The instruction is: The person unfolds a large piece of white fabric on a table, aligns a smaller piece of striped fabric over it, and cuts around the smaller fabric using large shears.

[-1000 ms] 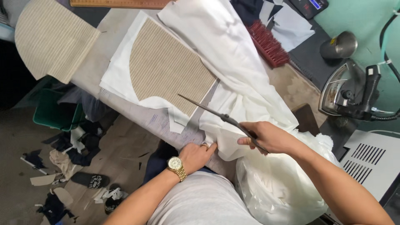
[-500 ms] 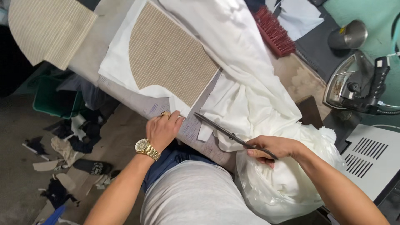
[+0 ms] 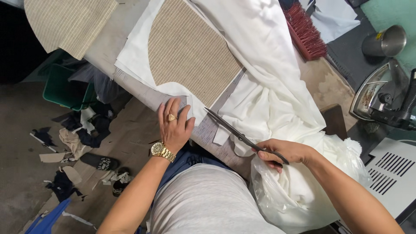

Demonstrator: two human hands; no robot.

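Observation:
My right hand [image 3: 284,154] grips a pair of long dark scissors [image 3: 236,132], whose blades point up-left toward the edge of the white fabric [image 3: 260,60]. My left hand [image 3: 174,123], with a ring and a gold watch, lies flat on the near edge of the white fabric at the table's front edge. A tan ribbed pattern piece [image 3: 190,56] with one curved side rests on top of the white fabric, just beyond my left hand. The rest of the white fabric bunches toward a clear plastic bag [image 3: 281,199] below my right hand.
A second tan ribbed piece [image 3: 65,21] lies at the table's far left. A red brush [image 3: 305,32], a metal cup [image 3: 385,41] and an iron [image 3: 385,102] sit to the right. Fabric scraps [image 3: 73,143] litter the floor near a green bin [image 3: 65,91].
My left hand slid left along the table edge and settled flat on the fabric's near corner. My right hand drew the scissors back to the right, away from the tan piece.

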